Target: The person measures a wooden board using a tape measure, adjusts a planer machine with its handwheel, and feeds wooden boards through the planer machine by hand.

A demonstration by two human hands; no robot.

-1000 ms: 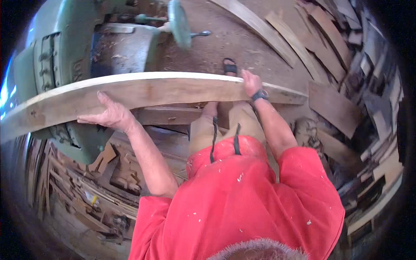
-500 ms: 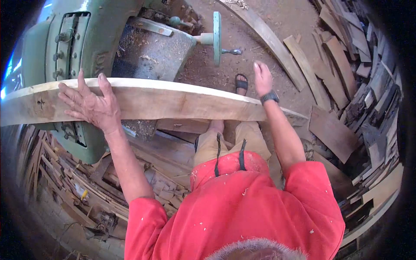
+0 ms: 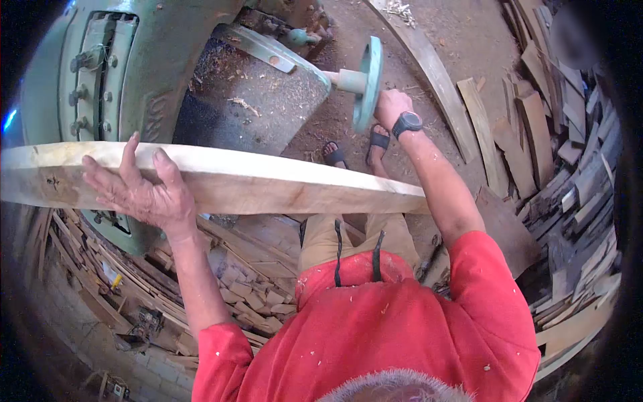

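Observation:
A long, curved wooden board (image 3: 268,191) spans from the left edge to my right forearm, its pale edge facing up. My left hand (image 3: 144,187) holds it near the left end, palm against the side face and spread fingertips reaching over the pale edge. My right hand (image 3: 394,107), with a watch at the wrist, is closed at the right side of the green handwheel (image 3: 368,84). The wheel's handle is hidden behind its fingers. Beyond the board's right part, my forearm covers the board's far end.
The green machine (image 3: 157,74) stands at upper left, with a shavings-strewn metal table (image 3: 261,100) beside it. Long planks (image 3: 435,74) lie on the floor at upper right. Scrap wood (image 3: 583,221) is piled at right, and more offcuts (image 3: 258,301) lie below the board.
My right hand has left the board and moved up to the handwheel, closing there. My left hand has shifted left along the board and stays on it. The wheel now appears lower and farther right.

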